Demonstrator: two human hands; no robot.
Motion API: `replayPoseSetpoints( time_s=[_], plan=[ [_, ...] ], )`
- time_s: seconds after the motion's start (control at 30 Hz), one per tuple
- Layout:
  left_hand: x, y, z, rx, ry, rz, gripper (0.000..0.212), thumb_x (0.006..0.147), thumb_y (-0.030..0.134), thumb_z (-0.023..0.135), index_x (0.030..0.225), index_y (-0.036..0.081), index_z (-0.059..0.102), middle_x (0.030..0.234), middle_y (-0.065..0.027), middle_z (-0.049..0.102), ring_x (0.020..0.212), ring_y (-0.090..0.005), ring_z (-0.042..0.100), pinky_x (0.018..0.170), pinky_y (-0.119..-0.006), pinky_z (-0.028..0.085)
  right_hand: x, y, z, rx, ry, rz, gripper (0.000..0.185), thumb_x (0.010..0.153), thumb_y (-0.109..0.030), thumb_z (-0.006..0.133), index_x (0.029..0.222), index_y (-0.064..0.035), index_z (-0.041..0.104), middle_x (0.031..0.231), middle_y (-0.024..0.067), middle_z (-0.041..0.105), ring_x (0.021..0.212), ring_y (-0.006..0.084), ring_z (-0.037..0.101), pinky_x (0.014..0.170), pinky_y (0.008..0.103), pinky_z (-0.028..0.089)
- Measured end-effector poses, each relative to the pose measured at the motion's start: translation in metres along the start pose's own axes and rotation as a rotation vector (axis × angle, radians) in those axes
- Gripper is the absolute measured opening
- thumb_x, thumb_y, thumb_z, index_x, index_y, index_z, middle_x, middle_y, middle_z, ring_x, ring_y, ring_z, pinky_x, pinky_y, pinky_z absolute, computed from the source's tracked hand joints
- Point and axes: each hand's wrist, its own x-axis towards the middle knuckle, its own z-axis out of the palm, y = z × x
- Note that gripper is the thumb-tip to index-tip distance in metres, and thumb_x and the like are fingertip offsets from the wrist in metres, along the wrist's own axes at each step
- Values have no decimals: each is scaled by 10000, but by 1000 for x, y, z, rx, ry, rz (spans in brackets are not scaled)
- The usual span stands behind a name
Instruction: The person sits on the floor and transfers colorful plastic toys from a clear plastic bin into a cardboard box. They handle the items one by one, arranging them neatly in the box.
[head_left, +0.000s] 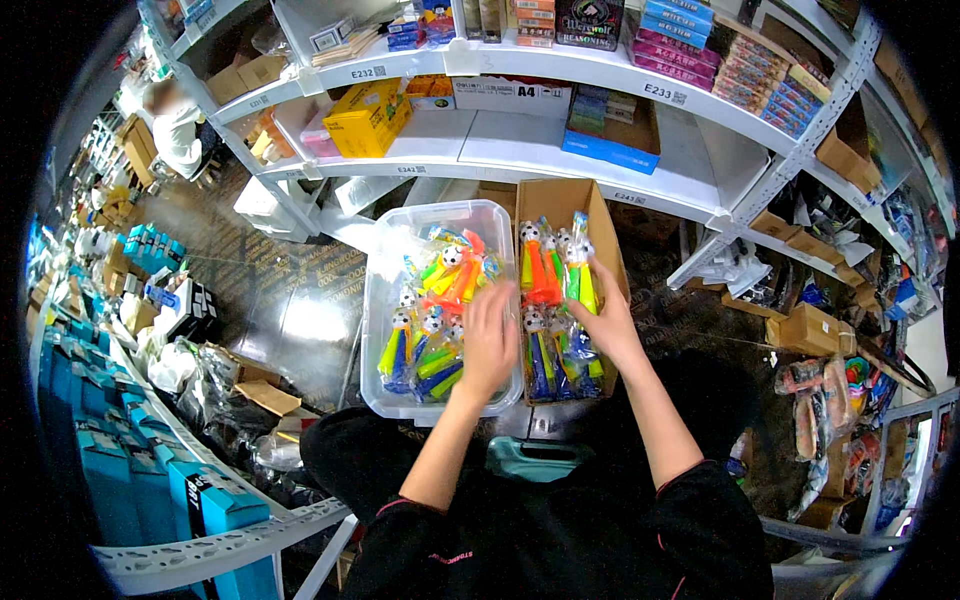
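A clear plastic bin (369, 322) stands beside an open cardboard box (609, 225). Both contain plastic-wrapped toy horns with soccer-ball tops, in orange, green, yellow and blue. Slightly blurred, my left hand (489, 337) is over the bin's right side, fingers extended; whether it touches anything is unclear. At the box, my right hand (606, 319) has its thumb and fingers around a wrapped green and yellow horn (579, 277) near the right wall. Orange horns (536, 266) lie in the upper left of the box, and blue ones (540, 360) lie below them.
White metal shelving (420, 166) crosses in front, with a yellow carton (367, 116) and a blue tray (615, 154) on it. Teal boxes (210, 495) line the left. Wrapped goods (821, 397) and a brown carton (810, 330) are at right. A person (176, 135) sits far left.
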Motion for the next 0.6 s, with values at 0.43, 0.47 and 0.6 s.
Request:
replayPoseSetpoints(
  time_s=[0.43,0.47,0.6],
  plan=[
    [20,-40,40,211,-200,-5,544,950,201,479,1458,45,364,1526,-125,358,1414,-361,303,1152,-565,181,-48,52,34,-548,-413,39,722,759,-126,663,1430,-64,406,1434,296,368,1226,466,485,1050,462,420],
    [19,-40,41,217,-201,1,543,949,195,478,1457,41,365,1521,-127,366,1415,-360,303,1151,-567,181,-47,51,41,-574,-397,52,725,756,-120,660,1432,-56,404,1431,299,368,1212,476,489,1045,464,422],
    [19,-41,38,235,-211,12,536,944,178,479,1447,25,376,1501,-137,395,1419,-359,296,1151,-569,180,-42,59,62,-599,-306,38,728,745,-106,664,1421,-12,410,1431,311,325,1204,516,455,1040,494,411]
  ],
)
